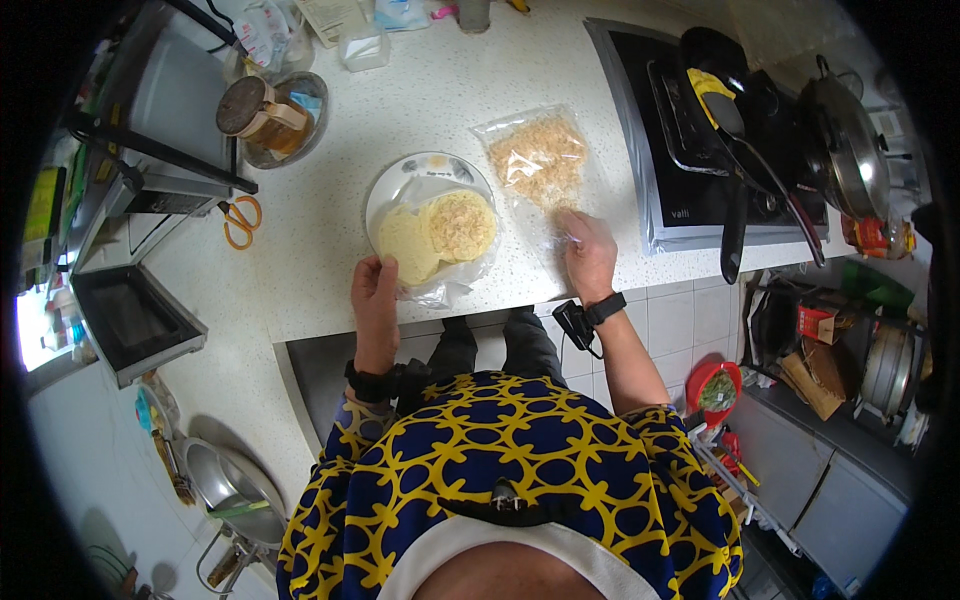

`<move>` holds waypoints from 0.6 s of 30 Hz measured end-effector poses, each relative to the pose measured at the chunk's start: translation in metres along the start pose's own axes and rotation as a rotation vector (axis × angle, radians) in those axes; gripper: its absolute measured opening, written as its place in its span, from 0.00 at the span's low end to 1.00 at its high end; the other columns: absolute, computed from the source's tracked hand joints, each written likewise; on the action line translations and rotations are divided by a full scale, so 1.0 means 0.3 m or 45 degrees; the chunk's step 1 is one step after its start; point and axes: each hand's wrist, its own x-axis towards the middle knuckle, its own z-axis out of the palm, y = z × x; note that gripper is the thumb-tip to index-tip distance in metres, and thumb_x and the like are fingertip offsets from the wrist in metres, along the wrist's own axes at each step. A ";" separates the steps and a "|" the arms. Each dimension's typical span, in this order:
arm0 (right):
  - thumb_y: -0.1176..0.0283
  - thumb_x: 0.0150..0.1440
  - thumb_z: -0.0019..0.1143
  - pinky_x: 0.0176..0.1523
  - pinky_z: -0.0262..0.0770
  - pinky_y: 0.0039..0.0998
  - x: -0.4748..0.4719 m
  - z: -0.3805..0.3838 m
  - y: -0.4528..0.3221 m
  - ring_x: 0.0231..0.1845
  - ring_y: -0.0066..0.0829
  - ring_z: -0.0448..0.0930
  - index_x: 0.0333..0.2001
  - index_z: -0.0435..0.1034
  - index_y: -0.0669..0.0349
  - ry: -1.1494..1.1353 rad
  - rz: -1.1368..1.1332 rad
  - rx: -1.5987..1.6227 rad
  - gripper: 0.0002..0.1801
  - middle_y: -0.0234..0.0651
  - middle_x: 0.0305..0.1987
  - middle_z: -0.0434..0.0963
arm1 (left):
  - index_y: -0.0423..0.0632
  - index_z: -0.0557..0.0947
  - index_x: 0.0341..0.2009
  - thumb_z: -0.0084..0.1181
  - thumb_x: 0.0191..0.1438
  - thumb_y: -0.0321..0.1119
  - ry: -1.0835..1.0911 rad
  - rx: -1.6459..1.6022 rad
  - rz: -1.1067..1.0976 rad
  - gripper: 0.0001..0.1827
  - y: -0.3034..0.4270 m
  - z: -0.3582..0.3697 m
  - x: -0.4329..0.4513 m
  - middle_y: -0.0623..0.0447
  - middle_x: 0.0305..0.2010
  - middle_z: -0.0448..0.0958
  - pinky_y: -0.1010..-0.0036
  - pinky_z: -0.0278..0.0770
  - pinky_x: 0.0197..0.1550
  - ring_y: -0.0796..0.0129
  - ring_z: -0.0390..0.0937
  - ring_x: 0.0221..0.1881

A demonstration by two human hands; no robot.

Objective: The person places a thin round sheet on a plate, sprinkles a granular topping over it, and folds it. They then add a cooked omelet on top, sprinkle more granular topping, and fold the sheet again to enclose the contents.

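Observation:
A white plate (386,178) with a printed rim stands near the counter's front edge. On it, over clear plastic film (442,294), lie two overlapping pale yellow rounds of bread or cake. The left round (406,244) is bare; the right round (463,225) carries a layer of tan flakes like meat floss. My left hand (373,300) pinches the lower left edge of the bare round with thumb and fingers. Right of the plate lies a clear plastic bag of the same flakes (540,157). My right hand (590,251) is inside its mouth, fingertips at the flakes; their grip is hidden.
An induction cooktop (675,195) holding a frying pan (733,225), a spatula and a lidded pot (847,150) borders the right. Orange-handled scissors (241,223), a glass teapot (274,124) and an oven with its door (139,315) down are leftward. A steel basin (232,480) sits lower left.

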 end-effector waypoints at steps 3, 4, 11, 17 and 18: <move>0.85 0.38 0.52 0.39 0.73 0.34 -0.002 -0.003 -0.001 0.36 0.39 0.75 0.36 0.74 0.61 0.025 0.011 -0.010 0.18 0.38 0.34 0.76 | 0.42 0.72 0.40 0.52 0.58 0.37 0.007 0.008 -0.007 0.11 0.001 -0.001 0.000 0.58 0.34 0.72 0.84 0.64 0.35 0.81 0.66 0.33; 0.85 0.38 0.52 0.38 0.73 0.34 -0.002 -0.005 -0.005 0.35 0.39 0.75 0.36 0.74 0.60 0.016 0.023 -0.011 0.18 0.37 0.33 0.75 | 0.42 0.72 0.40 0.52 0.58 0.36 0.009 0.012 -0.009 0.11 0.002 0.000 -0.001 0.58 0.34 0.72 0.84 0.64 0.36 0.81 0.67 0.33; 0.84 0.40 0.52 0.38 0.72 0.35 -0.010 -0.026 -0.040 0.36 0.40 0.74 0.39 0.74 0.57 -0.073 0.198 -0.110 0.19 0.40 0.32 0.73 | 0.42 0.73 0.40 0.51 0.58 0.36 0.033 0.056 -0.023 0.11 -0.002 -0.002 0.003 0.58 0.35 0.72 0.83 0.64 0.36 0.81 0.66 0.33; 0.85 0.39 0.51 0.41 0.75 0.36 -0.045 -0.032 -0.039 0.41 0.43 0.74 0.41 0.74 0.54 0.019 0.063 -0.051 0.23 0.43 0.41 0.74 | 0.43 0.73 0.39 0.48 0.60 0.38 0.009 0.112 0.015 0.11 -0.005 -0.011 0.001 0.60 0.31 0.69 0.83 0.63 0.34 0.81 0.63 0.30; 0.84 0.39 0.51 0.39 0.75 0.36 -0.050 -0.032 -0.037 0.39 0.43 0.75 0.39 0.74 0.55 0.040 0.079 -0.030 0.20 0.42 0.38 0.74 | 0.44 0.73 0.39 0.48 0.60 0.38 0.023 0.041 -0.013 0.11 -0.002 -0.009 0.001 0.61 0.29 0.67 0.83 0.63 0.33 0.81 0.62 0.29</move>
